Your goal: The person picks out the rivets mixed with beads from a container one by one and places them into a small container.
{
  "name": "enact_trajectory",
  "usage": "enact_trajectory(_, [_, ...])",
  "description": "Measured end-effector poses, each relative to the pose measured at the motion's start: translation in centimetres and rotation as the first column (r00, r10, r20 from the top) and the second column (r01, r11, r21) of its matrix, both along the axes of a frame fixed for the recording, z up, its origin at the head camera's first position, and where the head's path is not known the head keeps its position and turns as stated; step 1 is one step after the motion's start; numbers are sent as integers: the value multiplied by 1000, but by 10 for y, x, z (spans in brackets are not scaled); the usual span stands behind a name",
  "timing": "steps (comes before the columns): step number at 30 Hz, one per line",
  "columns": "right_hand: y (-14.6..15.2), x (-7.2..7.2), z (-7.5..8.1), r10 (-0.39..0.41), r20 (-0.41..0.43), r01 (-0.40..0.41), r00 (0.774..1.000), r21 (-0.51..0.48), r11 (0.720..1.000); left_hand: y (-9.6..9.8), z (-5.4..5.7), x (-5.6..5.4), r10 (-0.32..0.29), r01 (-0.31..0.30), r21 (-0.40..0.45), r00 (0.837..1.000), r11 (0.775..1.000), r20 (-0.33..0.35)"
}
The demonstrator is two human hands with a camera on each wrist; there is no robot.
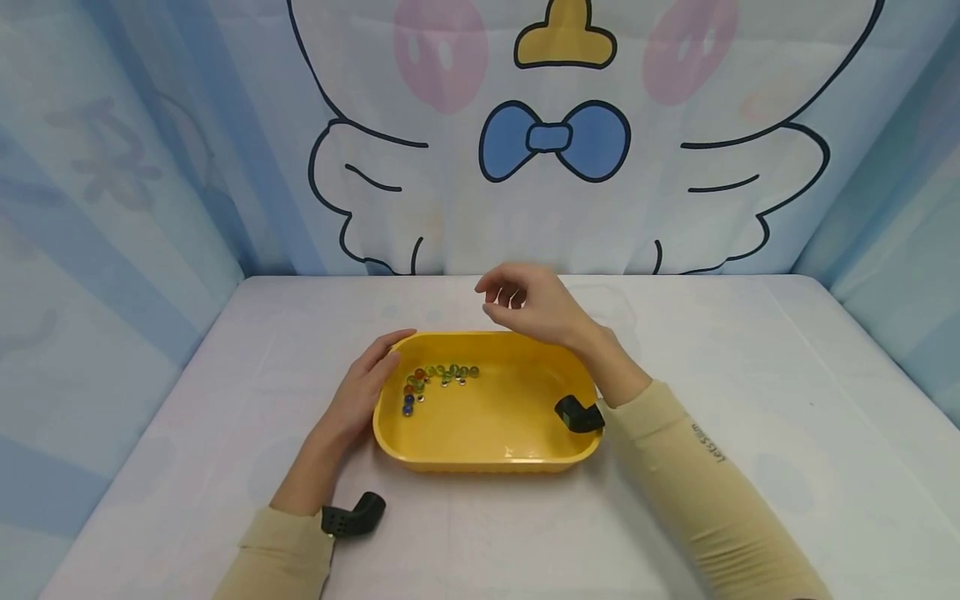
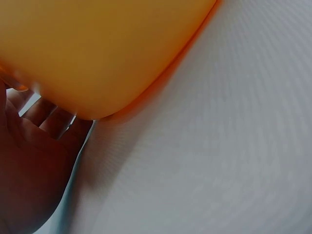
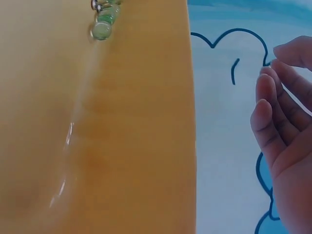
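A yellow rectangular tray with rounded corners sits on the white table. Inside, several glass marbles, green, orange and blue, lie along its far left corner; green ones show in the right wrist view. My left hand grips the tray's left side, thumb at the rim and fingers along the outer wall, partly hidden in the left wrist view. Above and beyond the far rim, my right hand hovers with loosely curled fingers and nothing in them.
The white tabletop extends around the tray. Behind it hangs a printed cloth backdrop with a blue bow, and blue cloth stands at the sides. Black wrist cameras sit on both wrists, the right one over the tray.
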State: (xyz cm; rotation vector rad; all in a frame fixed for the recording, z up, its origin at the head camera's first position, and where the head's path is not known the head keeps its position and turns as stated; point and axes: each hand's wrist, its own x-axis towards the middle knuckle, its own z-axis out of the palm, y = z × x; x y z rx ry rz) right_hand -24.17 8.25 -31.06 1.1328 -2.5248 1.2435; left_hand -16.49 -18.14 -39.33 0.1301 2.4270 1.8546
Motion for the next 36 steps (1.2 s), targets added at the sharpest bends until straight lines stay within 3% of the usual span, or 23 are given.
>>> enact_trajectory(36, [-22,6,-26,169,108,-184,980,144,972,-3,2,-1,-21,21,-15,1000,1000,-5])
